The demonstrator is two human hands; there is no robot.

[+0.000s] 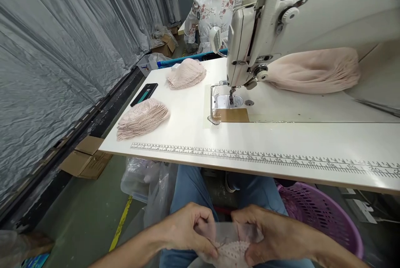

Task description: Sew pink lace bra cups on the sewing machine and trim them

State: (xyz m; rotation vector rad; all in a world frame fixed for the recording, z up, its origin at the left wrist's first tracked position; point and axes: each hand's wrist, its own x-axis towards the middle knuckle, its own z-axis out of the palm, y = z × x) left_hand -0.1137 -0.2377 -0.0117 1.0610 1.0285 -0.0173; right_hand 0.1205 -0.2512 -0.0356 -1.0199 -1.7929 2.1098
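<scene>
Over my lap, below the table edge, a piece of sheer pale pink fabric (233, 251) with a dotted, lace-like part is stretched between both hands. My left hand (193, 230) pinches its left side, thumb pointing inward. On the other side my right hand (265, 232) grips it with curled fingers. The lower end of the fabric runs out of the picture. Ahead of my hands stands a white sewing machine (246, 43), its presser foot (231, 98) over the metal needle plate, with no fabric under it.
Two stacks of pink fabric pieces (143, 119) (187, 73) and a dark phone (144, 94) lie on the white table (187, 122), left. More pink fabric (315, 70) lies beneath the machine arm. A purple basket (328, 218) stands at right, a cardboard box (86, 157) at left. Someone sits beyond.
</scene>
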